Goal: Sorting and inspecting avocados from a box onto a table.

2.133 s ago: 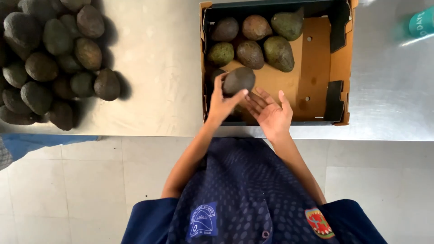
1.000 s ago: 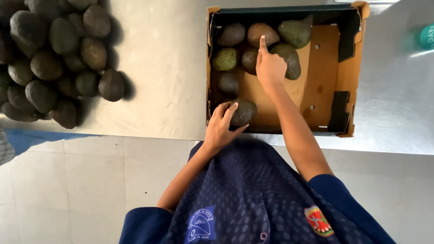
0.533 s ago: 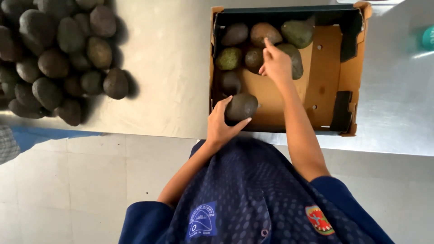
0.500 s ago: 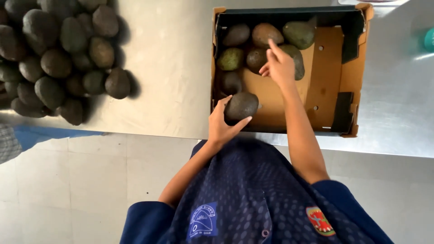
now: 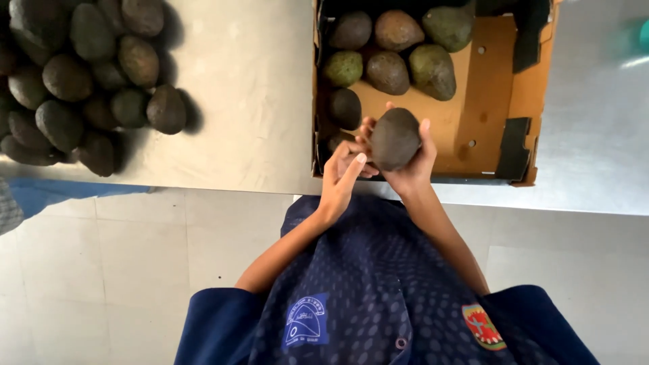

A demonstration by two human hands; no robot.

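My right hand (image 5: 414, 169) is closed around a dark avocado (image 5: 395, 138), holding it just above the near edge of an open cardboard box (image 5: 483, 88). To its left, my left hand (image 5: 340, 177) has its fingers spread and holds nothing; one fingertip rests by the fruit's lower left side. Several more avocados (image 5: 387, 72), green to brown, lie in rows at the back and left of the box. Behind my left hand's fingers one more is partly hidden.
A heap of dark avocados (image 5: 74, 81) lies on the pale table (image 5: 250, 101) at far left. A teal object (image 5: 645, 34) shows at the right edge. The box's right half shows bare cardboard. Tiled floor (image 5: 101, 270) runs below the table edge.
My left hand held the avocado while my right hand reached among the fruit in the box. The right hand has come back and taken the avocado, and the left hand has let go.
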